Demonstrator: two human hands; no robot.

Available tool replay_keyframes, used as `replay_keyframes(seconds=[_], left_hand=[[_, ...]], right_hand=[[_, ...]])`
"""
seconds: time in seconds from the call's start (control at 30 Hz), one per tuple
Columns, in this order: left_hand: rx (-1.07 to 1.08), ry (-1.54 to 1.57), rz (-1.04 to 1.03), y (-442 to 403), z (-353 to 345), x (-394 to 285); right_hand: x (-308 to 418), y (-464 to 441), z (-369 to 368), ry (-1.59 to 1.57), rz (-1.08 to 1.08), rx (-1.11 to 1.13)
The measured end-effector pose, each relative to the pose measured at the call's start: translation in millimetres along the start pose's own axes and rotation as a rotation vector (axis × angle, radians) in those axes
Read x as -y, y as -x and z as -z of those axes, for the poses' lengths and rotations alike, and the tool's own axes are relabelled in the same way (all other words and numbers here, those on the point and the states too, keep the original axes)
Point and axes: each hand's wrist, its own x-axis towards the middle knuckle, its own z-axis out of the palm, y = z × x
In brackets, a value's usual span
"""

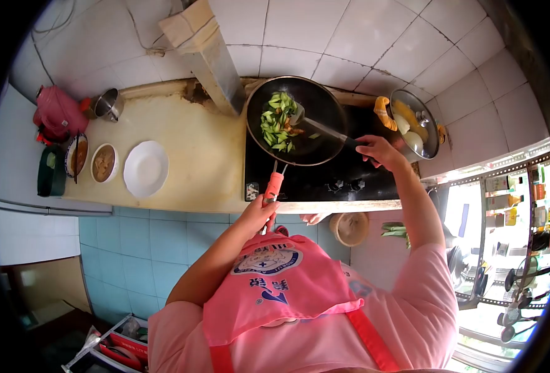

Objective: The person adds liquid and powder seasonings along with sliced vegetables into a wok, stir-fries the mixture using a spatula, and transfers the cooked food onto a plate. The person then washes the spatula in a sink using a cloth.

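A dark wok [324,127] sits on the black stove at the back wall, with sliced green vegetables [277,124] and some browned bits gathered in its left half. My left hand [260,214] is closed around the wok's pinkish-orange handle [275,185] at the counter's front edge. In my right hand [377,152] is the dark grip of a spatula [324,129]. Its metal blade rests among the vegetables, partly hidden by them.
Right of the wok stands a steel pot [427,149] with a glass lid. Along the left counter are a white plate [146,168], a bowl of meat-like pieces [104,163], another bowl with chopsticks and a pink kettle [60,113]. A bin [350,229] stands on the floor.
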Motion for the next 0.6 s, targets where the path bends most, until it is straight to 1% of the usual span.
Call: replay_keyframes(seconds=[0.07,0.1,0.17,0.2,0.23,0.3,0.33,0.4,0.47,0.53,0.6], left_hand=[[0.008,0.001,-0.001,-1,1,2],[0.014,0.009,-0.006,-2,2,2],[0.01,0.012,0.013,0,0,0],[-0.001,0.024,0.026,0,-1,-1],[0.005,0.013,0.032,0,0,-1],[0.007,0.019,0.021,-2,1,1],[0.013,0.009,0.026,-2,1,1],[0.011,0.033,0.037,-1,1,1],[0.024,0.031,0.035,-2,1,2],[0.035,0.034,0.033,-2,2,1],[0.036,0.055,0.023,-2,2,2]], right_hand=[[20,18,6,0.18,0.064,-0.021],[24,27,6,0.172,0.06,-0.026],[31,47,2,0.486,0.343,-0.147],[54,68,-4,0.597,0.315,-0.155],[62,83,-8,0.588,0.308,-0.163],[69,110,-17,0.981,0.544,-0.308],[76,126,-19,0.974,0.535,-0.315],[89,153,-24,1.014,0.451,-0.305],[92,174,-26,0.991,0.44,-0.283],[92,184,-31,0.929,0.452,-0.202],[84,173,-46,0.965,0.422,-0.213]])
